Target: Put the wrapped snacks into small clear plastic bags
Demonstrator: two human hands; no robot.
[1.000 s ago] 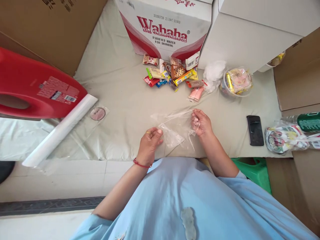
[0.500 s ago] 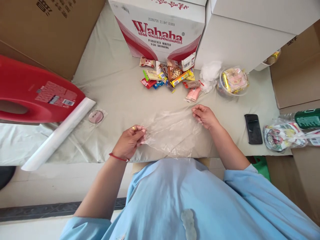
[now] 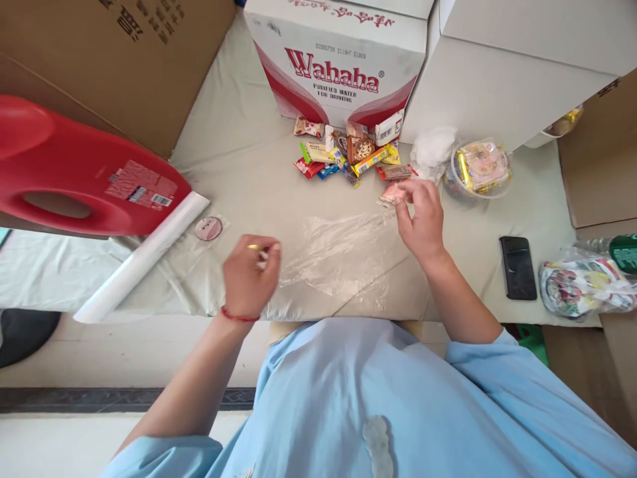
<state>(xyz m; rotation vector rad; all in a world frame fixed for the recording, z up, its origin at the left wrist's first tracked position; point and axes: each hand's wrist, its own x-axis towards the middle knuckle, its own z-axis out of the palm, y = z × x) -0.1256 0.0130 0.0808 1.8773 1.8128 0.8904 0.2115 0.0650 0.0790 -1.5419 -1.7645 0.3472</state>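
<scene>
A crumpled, clear plastic film (image 3: 343, 255) lies flat on the cloth-covered counter (image 3: 263, 186), straight in front of my chest. I judge it feather-light, limp and slick, apt to cling to itself and easily torn, so I would take it by its edges, pinched gently near the corners. Measured from the film, a pink packet (image 3: 389, 191) sits at one o'clock, partly under my fingers; it looks small and light, and I would nip it across its sides, since its wrapper may slide. My right hand (image 3: 423, 216) is at two o'clock, wrist bent in toward the middle, thumb and forefinger parted over that packet; I cannot tell whether they touch it. My left hand (image 3: 249, 275) is at nine o'clock, just beside the film's edge, back of the hand up, fingers curled in; blur hides whether they grip anything. Both forearms reach forward and outward from my body, elbows spread. A heap of wrapped snacks (image 3: 363, 149) lies at twelve o'clock, a phone (image 3: 517, 267) at three.
</scene>
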